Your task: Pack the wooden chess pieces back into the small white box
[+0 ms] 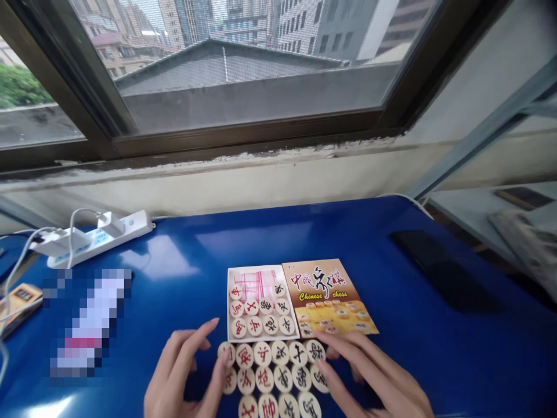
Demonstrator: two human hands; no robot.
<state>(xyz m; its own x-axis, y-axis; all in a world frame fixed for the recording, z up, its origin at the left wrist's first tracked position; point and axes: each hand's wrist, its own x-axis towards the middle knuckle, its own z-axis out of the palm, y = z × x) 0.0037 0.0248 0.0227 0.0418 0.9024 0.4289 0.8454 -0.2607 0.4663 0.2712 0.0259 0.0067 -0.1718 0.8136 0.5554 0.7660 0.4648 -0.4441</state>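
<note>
Round chess pieces (282, 378) with red and black characters lie in rows on the blue table, near its front edge. My left hand (189, 368) is at the left end of the rows, fingers apart, its thumb touching a red piece (227, 353). At the right end, my right hand (363, 371) has its fingers spread, with thumb and fingertips at the outer black pieces (315, 350). Just beyond the rows sits an open white box (263, 276) with several more pieces inside. The brown "Chinese chess" lid (326, 284) lies against the box's right side.
A white power strip (141, 225) with plugs and cables lies at the back left. Nearer are a blurred-out flat object (91, 322) and an orange box (21, 305). A dark flat object (430, 270) lies on the right. The window wall bounds the table (187, 249) behind.
</note>
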